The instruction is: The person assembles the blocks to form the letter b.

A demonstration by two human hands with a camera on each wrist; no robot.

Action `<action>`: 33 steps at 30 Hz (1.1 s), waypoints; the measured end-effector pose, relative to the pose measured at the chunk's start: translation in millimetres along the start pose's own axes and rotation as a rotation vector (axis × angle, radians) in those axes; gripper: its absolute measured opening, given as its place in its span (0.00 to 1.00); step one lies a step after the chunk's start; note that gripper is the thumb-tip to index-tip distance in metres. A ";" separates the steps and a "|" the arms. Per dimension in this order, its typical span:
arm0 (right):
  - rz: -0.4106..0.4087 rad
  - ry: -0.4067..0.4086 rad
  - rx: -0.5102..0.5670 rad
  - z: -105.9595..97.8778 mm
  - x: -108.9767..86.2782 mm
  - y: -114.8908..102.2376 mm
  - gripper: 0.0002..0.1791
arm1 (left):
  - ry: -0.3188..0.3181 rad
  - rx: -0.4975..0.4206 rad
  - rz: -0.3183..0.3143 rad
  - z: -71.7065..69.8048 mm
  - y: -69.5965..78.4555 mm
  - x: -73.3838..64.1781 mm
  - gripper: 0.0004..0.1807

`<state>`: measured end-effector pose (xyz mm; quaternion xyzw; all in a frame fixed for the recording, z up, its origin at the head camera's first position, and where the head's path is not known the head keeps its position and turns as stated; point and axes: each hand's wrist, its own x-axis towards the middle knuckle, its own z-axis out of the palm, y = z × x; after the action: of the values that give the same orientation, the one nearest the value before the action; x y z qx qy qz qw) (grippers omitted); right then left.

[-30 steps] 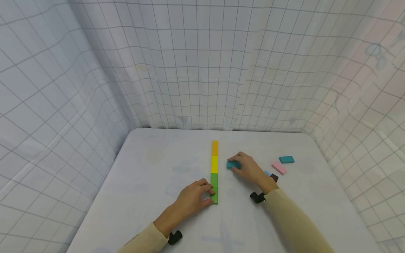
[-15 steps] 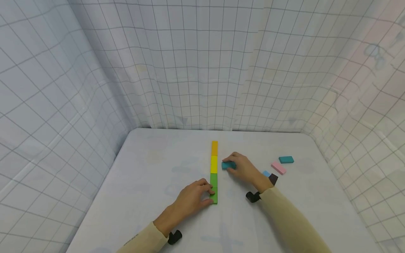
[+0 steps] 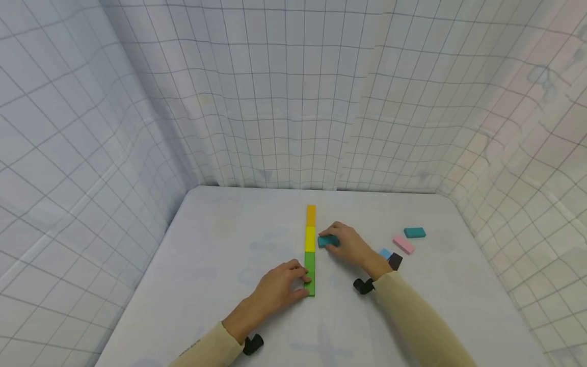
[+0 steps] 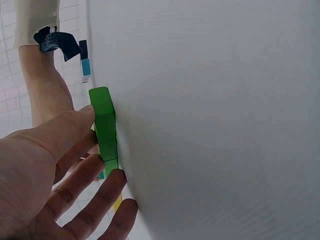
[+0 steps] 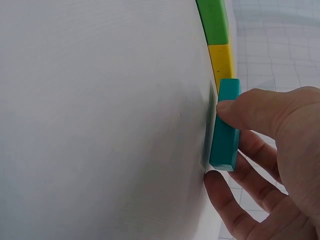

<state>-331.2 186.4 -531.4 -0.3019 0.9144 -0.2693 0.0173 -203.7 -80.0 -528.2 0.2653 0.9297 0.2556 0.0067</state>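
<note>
A straight line of blocks runs away from me: a near green block (image 3: 313, 287), another green block (image 3: 310, 261), a yellow block (image 3: 310, 239) and an orange block (image 3: 311, 215) at the far end. My left hand (image 3: 277, 288) rests on the near green block (image 4: 106, 131), thumb and fingertips touching its upper side, outer fingers loosely extended. Right of the yellow block, my right hand (image 3: 350, 248) pinches a teal block (image 3: 327, 241) between thumb and fingers. In the right wrist view, a dark shadow and narrow gap separate this teal block (image 5: 226, 135) from the table.
On the right lie another teal block (image 3: 415, 232), a pink block (image 3: 403, 244) and a blue block (image 3: 385, 253), with a dark block (image 3: 395, 261) beside the right wrist. White gridded curtains (image 3: 302, 102) surround the white table (image 3: 220, 239) at the back and sides.
My right hand has moved left with the teal block, bringing it closer to the line. The left hand stays on the near green block.
</note>
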 end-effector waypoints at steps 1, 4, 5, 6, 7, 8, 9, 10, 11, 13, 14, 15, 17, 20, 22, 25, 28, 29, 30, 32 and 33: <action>0.000 -0.001 -0.002 0.5 0.4 0.4 0.20 | 0.000 -0.001 0.000 -0.3 0.2 0.1 0.13; -0.003 -0.002 -0.005 1.7 1.7 1.4 0.20 | -0.003 -0.005 -0.002 -1.1 1.2 0.1 0.13; -0.005 -0.003 -0.003 2.0 2.1 1.6 0.20 | -0.004 -0.005 -0.003 -1.5 1.6 0.0 0.13; -0.007 -0.004 -0.005 2.0 2.2 1.4 0.20 | -0.006 -0.008 -0.004 -2.0 2.2 0.0 0.13; -0.009 -0.005 -0.003 1.9 2.3 1.1 0.20 | -0.007 -0.008 -0.005 -2.5 2.8 0.0 0.13; -0.012 -0.005 0.000 1.8 2.4 0.8 0.20 | -0.008 -0.008 -0.006 -2.8 3.2 0.0 0.13; -0.016 -0.005 0.002 1.8 2.5 0.5 0.20 | -0.008 -0.009 -0.007 -3.2 3.6 0.0 0.13; -0.019 -0.005 0.002 1.5 2.4 0.0 0.19 | -0.007 -0.010 -0.006 -3.5 3.9 0.0 0.13; -0.024 -0.003 0.000 1.4 2.3 -0.3 0.19 | -0.008 -0.012 -0.006 -3.7 4.2 0.0 0.13; -0.029 -0.002 0.003 1.3 2.1 -0.8 0.19 | -0.009 -0.013 -0.006 -3.8 4.4 -0.1 0.13; -0.030 -0.002 0.006 1.4 2.2 -0.8 0.19 | -0.009 -0.013 -0.006 -3.8 4.3 -0.2 0.13; -0.031 -0.001 0.006 1.6 2.3 -0.8 0.19 | -0.009 -0.013 -0.007 -3.6 4.2 -0.2 0.13; -0.032 0.000 0.005 2.0 2.5 -0.5 0.19 | -0.008 -0.010 -0.007 -3.3 3.9 -0.2 0.13; -0.029 -0.001 0.008 2.7 3.3 0.0 0.18 | -0.003 -0.005 -0.007 -3.0 3.3 0.2 0.13; -0.026 0.000 0.007 3.0 3.6 0.0 0.18 | 0.000 -0.003 -0.006 -2.8 3.1 0.4 0.13; -0.019 -0.003 0.006 3.3 3.8 -0.6 0.18 | 0.001 -0.005 -0.008 -2.6 3.1 0.4 0.13; -0.015 -0.002 0.006 3.5 3.8 -1.1 0.18 | -0.003 -0.008 -0.010 -2.3 2.9 0.3 0.13; -0.016 -0.001 0.005 3.8 3.9 -1.0 0.18 | -0.005 -0.008 -0.011 -2.1 2.8 0.3 0.13; -0.015 0.000 0.005 4.1 3.9 -0.9 0.18 | -0.006 -0.009 -0.011 -2.1 2.7 0.3 0.13; -0.014 0.002 0.007 4.6 3.7 -0.5 0.18 | -0.009 -0.011 -0.012 -1.8 2.3 0.4 0.13; -0.013 0.002 0.010 4.9 3.8 -0.3 0.18 | -0.010 -0.012 -0.012 -1.9 2.3 0.4 0.13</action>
<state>-333.2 181.7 -535.0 -0.3074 0.9111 -0.2742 0.0163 -203.2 -79.0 -525.5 0.2608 0.9297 0.2596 0.0144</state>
